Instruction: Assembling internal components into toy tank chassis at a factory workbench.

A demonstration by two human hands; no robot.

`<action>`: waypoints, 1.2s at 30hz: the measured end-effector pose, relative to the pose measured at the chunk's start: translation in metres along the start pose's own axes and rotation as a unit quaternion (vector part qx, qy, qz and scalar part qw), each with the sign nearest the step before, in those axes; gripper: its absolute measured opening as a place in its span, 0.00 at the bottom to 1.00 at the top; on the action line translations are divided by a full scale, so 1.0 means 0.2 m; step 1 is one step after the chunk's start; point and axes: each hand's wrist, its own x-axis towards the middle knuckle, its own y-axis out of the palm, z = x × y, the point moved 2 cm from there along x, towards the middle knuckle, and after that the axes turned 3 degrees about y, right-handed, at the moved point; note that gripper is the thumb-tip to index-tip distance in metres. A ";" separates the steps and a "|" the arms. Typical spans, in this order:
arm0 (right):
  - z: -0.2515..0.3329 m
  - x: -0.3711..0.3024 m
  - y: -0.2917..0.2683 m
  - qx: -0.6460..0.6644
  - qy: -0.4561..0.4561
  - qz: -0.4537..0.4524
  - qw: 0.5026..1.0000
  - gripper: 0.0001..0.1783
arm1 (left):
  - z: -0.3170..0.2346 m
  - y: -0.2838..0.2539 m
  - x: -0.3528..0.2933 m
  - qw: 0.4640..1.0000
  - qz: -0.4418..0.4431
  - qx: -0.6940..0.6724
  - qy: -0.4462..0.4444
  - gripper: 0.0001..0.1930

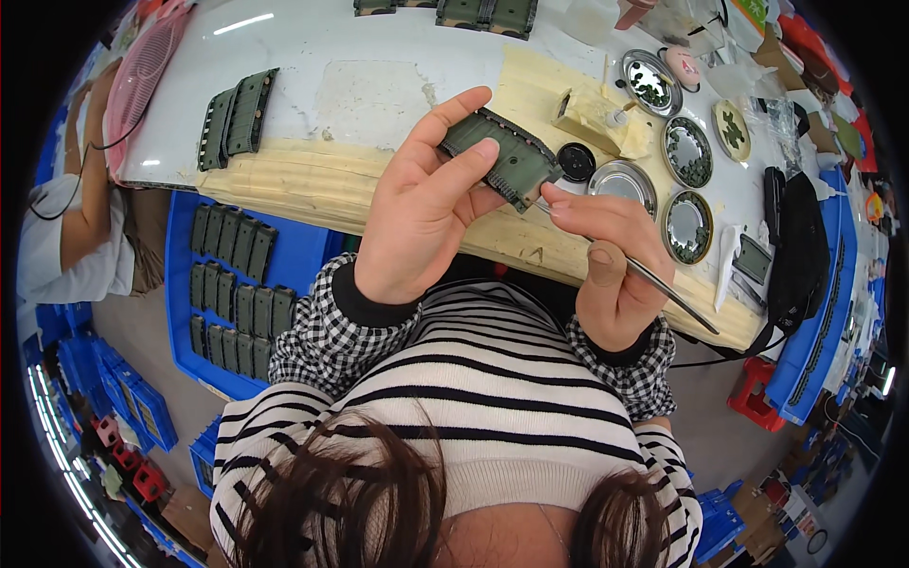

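My left hand [412, 213] is closed around the edges of a curved dark green plastic casing [519, 170] with ribbed edges, held tilted above the table's front edge. Its thumb presses on the upper face and the index finger stretches along the far side. My right hand [615, 260] pinches a slim metal tool [674, 295]. One end of that tool reaches the casing's near right corner, while the other sticks out below the palm. Whether the tip touches the casing is hard to tell. Near the right hand lie a black round lid [575, 162] and a metal dish [625, 175].
Several round dishes with small dark green pieces [688, 151] stand at the right, by a tape-wrapped block [606, 123]. Joined casings [237, 118] lie on the table [312, 57] at left. A blue tray [180, 284] below holds rows of casings. Someone sits at far left.
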 end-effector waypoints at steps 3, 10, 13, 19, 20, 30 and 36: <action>0.00 0.00 0.00 -0.007 -0.002 0.001 1.000 0.09 | 0.01 0.00 0.00 1.000 -0.002 0.001 0.003 0.22; 0.00 0.00 0.01 -0.017 -0.004 -0.002 1.000 0.08 | 0.01 0.00 0.00 1.000 0.000 0.006 0.001 0.22; 0.00 0.01 0.01 -0.023 -0.005 0.004 1.000 0.08 | 0.01 0.00 -0.01 1.000 -0.004 0.005 0.002 0.23; 0.03 0.01 0.01 -0.048 -0.016 0.007 0.999 0.08 | 0.01 0.02 -0.01 1.000 -0.003 0.003 0.017 0.23; 0.04 0.00 0.01 -0.062 -0.017 0.009 0.998 0.09 | 0.01 0.02 -0.02 1.000 -0.002 0.001 0.019 0.23; 0.06 -0.01 0.01 -0.086 -0.027 0.005 0.996 0.10 | 0.00 0.04 -0.03 0.999 0.011 -0.008 0.036 0.24; 0.06 -0.02 0.01 -0.087 -0.031 0.015 0.996 0.11 | 0.00 0.05 -0.04 0.999 0.006 -0.013 0.044 0.24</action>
